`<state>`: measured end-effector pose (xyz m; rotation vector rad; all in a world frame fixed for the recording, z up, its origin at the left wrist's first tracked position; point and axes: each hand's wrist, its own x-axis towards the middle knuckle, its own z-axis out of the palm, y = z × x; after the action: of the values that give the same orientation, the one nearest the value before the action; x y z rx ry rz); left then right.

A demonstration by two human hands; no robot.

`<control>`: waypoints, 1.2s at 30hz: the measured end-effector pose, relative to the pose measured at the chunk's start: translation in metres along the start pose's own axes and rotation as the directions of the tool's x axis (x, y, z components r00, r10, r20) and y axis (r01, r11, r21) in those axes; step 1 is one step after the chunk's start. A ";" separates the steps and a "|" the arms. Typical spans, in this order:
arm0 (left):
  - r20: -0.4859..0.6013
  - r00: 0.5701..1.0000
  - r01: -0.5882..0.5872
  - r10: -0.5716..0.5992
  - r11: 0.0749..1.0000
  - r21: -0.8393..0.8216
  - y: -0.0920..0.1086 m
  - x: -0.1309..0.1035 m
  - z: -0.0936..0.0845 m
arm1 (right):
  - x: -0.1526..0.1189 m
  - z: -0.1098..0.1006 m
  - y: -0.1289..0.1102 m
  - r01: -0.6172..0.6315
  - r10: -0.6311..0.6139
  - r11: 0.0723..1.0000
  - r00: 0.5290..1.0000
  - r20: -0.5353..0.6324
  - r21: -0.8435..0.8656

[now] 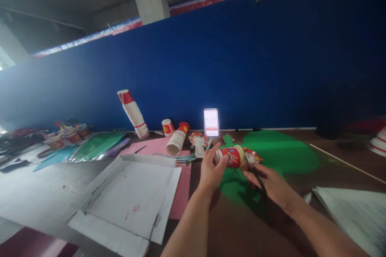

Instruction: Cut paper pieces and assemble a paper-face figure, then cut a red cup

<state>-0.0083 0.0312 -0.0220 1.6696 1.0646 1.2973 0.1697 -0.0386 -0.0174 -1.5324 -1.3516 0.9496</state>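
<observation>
A red paper cup (233,156) with a pale rim lies sideways in my left hand (212,168), whose fingers and thumb wrap round its base end. At the cup's rim, my right hand (269,180) is closed on dark-handled scissors (258,178); their blades are partly hidden near the cup. Beyond the rim is a red and white decorated piece (252,155), and I cannot tell whether it is joined to the cup. Green paper (280,150) lies on the dark table behind and below both hands.
Left of my hands are an open white cardboard lid (126,196), pink paper (181,184) and cups lying in a stack (177,140). A tall leaning cup stack (134,114) stands behind. Papers (356,217) and a thin stick (346,162) lie right. A blue partition (211,60) rises behind.
</observation>
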 end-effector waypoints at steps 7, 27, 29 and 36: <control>0.000 1.000 -0.024 0.024 0.999 -0.033 -0.002 0.001 0.001 | -0.002 0.001 -0.001 -0.030 0.031 0.999 0.999 -0.017 0.025; 0.047 0.936 0.351 -0.348 0.932 -0.085 -0.010 0.006 0.005 | -0.006 0.009 -0.003 -0.079 0.080 0.997 0.996 0.040 -0.016; 0.052 0.954 0.298 -0.295 0.951 -0.087 -0.008 0.006 0.003 | -0.005 0.007 -0.001 -0.077 0.077 0.997 0.996 0.042 -0.020; 0.083 0.967 0.249 -0.241 0.962 -0.109 -0.006 0.005 0.000 | -0.005 0.004 -0.001 -0.069 0.069 0.997 0.998 0.004 -0.038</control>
<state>-0.0080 0.0382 -0.0252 1.4331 1.0936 1.1123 0.1647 -0.0428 -0.0176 -1.6152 -1.3343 0.9763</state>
